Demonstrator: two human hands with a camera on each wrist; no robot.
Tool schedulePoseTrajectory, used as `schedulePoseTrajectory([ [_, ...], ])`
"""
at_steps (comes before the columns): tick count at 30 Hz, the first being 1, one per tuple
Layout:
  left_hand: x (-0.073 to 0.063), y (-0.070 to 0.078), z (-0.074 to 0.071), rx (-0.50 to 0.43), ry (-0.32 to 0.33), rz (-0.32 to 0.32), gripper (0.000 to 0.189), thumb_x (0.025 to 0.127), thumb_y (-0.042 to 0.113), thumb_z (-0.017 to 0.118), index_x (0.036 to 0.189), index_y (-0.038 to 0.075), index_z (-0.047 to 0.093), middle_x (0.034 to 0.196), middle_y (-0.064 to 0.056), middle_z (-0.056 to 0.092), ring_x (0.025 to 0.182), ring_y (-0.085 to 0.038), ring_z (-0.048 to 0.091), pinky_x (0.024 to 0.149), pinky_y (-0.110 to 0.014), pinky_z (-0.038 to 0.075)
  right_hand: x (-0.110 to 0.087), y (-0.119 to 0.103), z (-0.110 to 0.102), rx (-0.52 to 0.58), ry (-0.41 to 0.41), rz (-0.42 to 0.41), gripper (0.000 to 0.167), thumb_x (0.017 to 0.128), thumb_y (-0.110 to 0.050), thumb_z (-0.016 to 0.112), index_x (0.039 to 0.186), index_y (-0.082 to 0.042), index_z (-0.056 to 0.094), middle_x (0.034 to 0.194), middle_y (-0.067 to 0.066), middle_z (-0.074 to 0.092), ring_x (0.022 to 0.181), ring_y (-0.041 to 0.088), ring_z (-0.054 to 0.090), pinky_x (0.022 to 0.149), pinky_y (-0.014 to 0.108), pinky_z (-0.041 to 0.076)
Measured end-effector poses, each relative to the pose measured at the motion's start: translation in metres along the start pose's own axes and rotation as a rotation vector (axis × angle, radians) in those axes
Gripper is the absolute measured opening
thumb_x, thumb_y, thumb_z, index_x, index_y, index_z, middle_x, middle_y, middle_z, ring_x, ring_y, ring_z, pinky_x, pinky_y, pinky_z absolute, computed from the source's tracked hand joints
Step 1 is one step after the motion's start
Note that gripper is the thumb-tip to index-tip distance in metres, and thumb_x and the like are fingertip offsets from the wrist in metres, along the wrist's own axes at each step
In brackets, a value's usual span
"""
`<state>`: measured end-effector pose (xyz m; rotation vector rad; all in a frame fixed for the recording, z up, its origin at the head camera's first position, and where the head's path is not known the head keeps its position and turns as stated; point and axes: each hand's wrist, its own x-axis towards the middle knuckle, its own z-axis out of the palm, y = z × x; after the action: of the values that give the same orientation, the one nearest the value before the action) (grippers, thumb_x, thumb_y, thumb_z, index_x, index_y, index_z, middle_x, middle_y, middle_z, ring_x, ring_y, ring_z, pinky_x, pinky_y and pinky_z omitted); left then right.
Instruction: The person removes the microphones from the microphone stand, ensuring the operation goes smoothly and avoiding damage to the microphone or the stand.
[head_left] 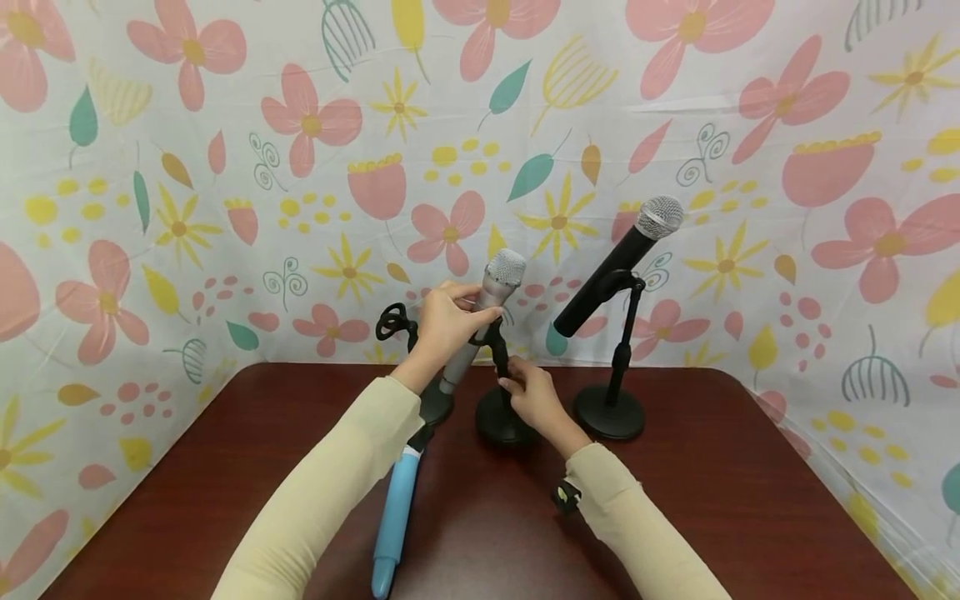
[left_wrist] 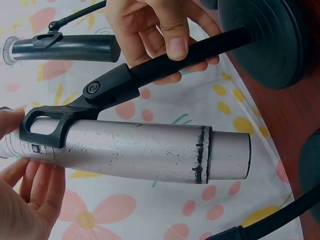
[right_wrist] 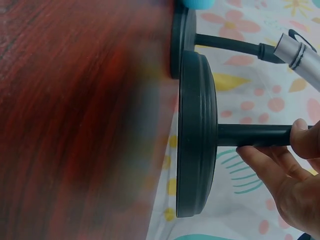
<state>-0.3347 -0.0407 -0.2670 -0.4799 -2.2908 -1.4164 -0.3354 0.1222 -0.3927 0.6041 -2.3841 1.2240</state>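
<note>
A silver-grey microphone [left_wrist: 140,150] with worn paint sits tilted in the black clip [left_wrist: 42,129] of the middle microphone stand [head_left: 501,421]. Close below its mesh head, my left hand [head_left: 447,321] holds the microphone between thumb and fingers. My right hand [head_left: 538,398] grips the stand's upright pole [right_wrist: 255,134] a little above the round base [right_wrist: 197,135]. On the right, a black microphone [head_left: 607,279] with a silver mesh head leans in the clip of another black stand [head_left: 611,412].
A third stand, with its black clip [head_left: 395,322] free of any microphone, stands left of the middle one. The blue microphone [head_left: 397,508] lies on the dark red table [head_left: 225,483] toward the front. A flowered cloth [head_left: 300,208] hangs behind.
</note>
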Motion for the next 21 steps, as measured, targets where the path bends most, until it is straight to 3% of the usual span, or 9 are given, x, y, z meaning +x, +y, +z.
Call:
schedulePoseTrajectory([
  [13,0.0008,0.0028,0.0015,0.015,0.028,-0.007,0.045,0.079,0.024,0.081,0.117,0.003,0.069,0.109,-0.011,0.062,0.094,-0.025,0.066,0.071,-0.034,0.057,-0.0014,-0.0034,-0.0004,0.001,-0.001,0.043,0.010,0.093,-0.001,0.061,0.097,-0.008,0.066,0.088,0.009,0.070,0.080,0.022,0.065,0.069,0.038,0.052],
  [21,0.0032,0.0056,0.0007,-0.090,0.032,-0.028,0.045,0.079,0.021,0.081,0.117,0.001,0.069,0.113,-0.013,0.061,0.097,-0.025,0.064,0.077,-0.036,0.056,-0.0011,-0.0014,0.0008,-0.006,0.004,0.027,0.008,0.093,-0.001,0.060,0.096,-0.006,0.066,0.082,0.010,0.068,0.071,0.020,0.058,0.065,0.034,0.046],
])
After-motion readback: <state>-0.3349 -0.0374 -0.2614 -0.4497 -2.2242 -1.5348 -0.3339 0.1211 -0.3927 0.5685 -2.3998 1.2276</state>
